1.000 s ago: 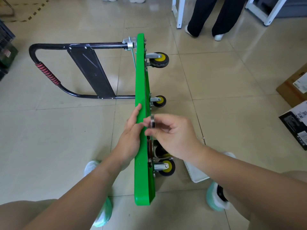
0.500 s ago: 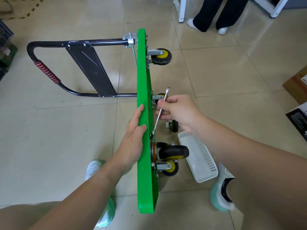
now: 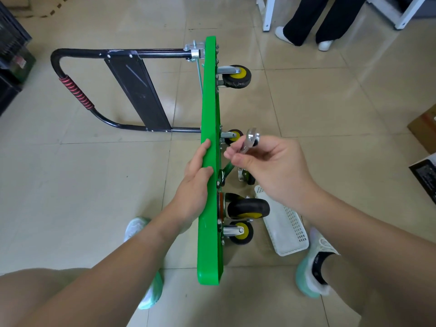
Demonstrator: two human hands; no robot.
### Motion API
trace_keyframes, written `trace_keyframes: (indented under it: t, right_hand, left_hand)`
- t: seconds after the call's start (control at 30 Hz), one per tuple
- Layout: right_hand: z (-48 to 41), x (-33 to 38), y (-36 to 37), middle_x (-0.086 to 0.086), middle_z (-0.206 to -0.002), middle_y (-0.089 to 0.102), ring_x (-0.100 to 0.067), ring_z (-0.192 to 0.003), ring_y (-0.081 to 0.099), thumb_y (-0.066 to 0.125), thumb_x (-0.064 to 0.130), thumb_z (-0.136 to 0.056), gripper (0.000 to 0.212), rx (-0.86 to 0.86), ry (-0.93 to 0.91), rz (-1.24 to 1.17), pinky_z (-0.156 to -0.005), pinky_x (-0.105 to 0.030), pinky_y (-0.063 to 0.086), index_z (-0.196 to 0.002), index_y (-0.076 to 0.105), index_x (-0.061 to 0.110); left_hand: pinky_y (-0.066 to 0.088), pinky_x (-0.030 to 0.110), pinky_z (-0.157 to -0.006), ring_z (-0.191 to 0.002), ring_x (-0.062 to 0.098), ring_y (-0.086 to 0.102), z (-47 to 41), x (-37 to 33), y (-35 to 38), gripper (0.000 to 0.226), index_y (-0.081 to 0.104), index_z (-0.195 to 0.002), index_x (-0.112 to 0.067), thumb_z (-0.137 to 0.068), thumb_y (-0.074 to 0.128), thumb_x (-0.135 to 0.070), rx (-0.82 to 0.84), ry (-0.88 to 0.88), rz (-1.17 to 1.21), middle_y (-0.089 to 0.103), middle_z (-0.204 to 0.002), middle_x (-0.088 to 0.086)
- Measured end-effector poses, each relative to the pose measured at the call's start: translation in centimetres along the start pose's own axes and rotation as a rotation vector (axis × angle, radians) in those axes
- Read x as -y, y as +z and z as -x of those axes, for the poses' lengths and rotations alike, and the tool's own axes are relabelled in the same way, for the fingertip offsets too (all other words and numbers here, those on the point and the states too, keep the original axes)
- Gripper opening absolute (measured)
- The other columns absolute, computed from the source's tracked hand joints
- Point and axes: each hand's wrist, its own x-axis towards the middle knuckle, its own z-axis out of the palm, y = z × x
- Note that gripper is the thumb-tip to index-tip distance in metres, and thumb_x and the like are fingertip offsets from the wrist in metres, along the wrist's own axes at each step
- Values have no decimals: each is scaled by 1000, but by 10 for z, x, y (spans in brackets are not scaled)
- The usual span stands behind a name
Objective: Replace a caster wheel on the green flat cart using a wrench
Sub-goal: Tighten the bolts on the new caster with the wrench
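Upended green cart [image 3: 210, 244] clasped by left hand [image 3: 193, 185]; right hand [image 3: 271, 171] pinches the wrench [image 3: 250, 140].

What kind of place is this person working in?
Likely a workshop or storeroom: a glossy tiled floor, cardboard boxes at the right edge, and dark stacked crates at left.

The green cart [image 3: 210, 114] stands on its side on the floor [image 3: 94, 185]. The left hand [image 3: 195, 182] holds its top edge. The right hand [image 3: 271, 171] pinches a shiny wrench [image 3: 250, 139] beside the wheels [image 3: 247, 207]. A white basket [image 3: 285, 227] lies nearby.
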Motion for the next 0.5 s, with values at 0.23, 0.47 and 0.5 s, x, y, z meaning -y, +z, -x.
trace_keyframes:
  t: [0.23,0.47,0.5]
  right_hand:
    - [32,-24,12,7,-89,76,-6,-83,74,75,-16,-76,33,97,-134,79,-81,-21,58,-88,78,14]
    - [44,-39,10,-6,-104,76,-6,-91,73,64,6,-88,17,203,-497,452,-80,-37,62,-98,77,6]
    - [42,-38,9,-7,-103,76,-8,-89,74,63,7,-89,17,192,-533,473,-78,-37,62,-98,77,4]
  left_hand:
    - [34,27,-115,-131,-7,45,3,-2,-1,65,32,-151,-63,-94,43,-35,18,9,-15,41,-158,-4]
    - [28,35,-124,-139,-3,40,5,-3,0,66,33,-148,-63,-87,36,-37,11,16,-8,35,-157,-20]
    - [28,33,-123,-139,-4,40,4,-2,0,66,33,-147,-63,-87,37,-37,11,16,-3,35,-157,-20]
